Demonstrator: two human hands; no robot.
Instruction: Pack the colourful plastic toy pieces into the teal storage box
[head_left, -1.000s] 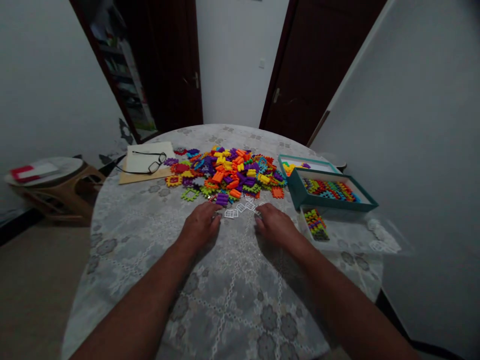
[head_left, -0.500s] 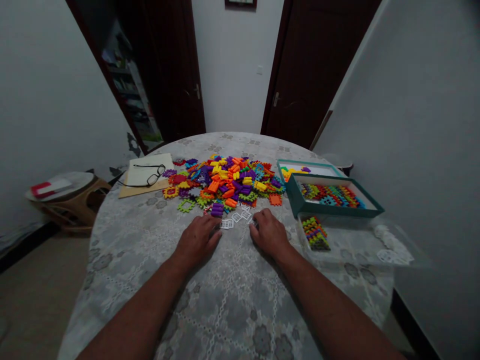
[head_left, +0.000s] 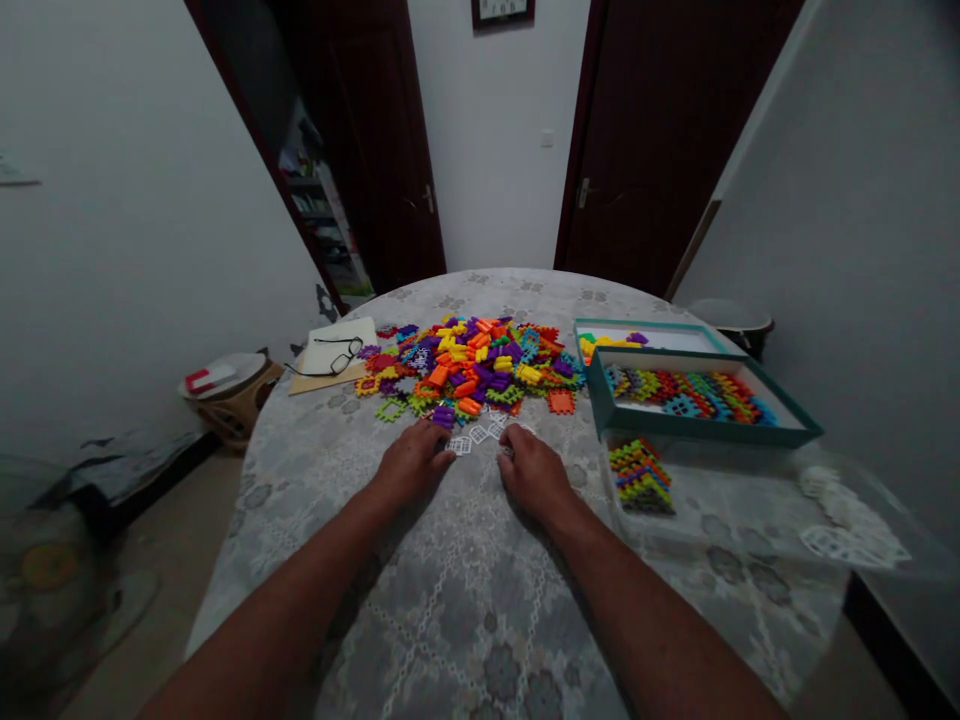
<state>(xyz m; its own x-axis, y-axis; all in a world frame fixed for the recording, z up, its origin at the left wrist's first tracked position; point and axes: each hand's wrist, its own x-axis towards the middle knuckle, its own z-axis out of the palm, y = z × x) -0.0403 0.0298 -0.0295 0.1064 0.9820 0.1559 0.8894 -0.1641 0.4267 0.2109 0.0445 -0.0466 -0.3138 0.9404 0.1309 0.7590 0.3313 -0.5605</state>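
My left hand (head_left: 411, 464) rests on the table with thumb and fingers apart. Its fingertips are near a purple ridged piece (head_left: 443, 416) and a white windowed piece (head_left: 460, 446); whether they touch is unclear. Across from it, my right hand (head_left: 534, 472) has its fingers curled and thumb drawn in close to them. Anything between those fingertips is too small to make out. Between the hands lie several small white grid-like pieces (head_left: 478, 434). Just beyond is a heap of colourful plastic building pieces (head_left: 480, 365), some square and toothed, others ridged.
Black eyeglasses (head_left: 341, 362) lie on papers (head_left: 322, 381) at the left. To the right stand a green box (head_left: 705, 426) of sorted pieces, its lid (head_left: 652, 326) behind, and a clear plastic tray (head_left: 712, 490). A patterned cloth covers the round table (head_left: 465, 600).
The whole view has shifted: the left side of the room now shows more. My right hand's fingers look slightly more drawn together. Both hands stay near the white pieces.
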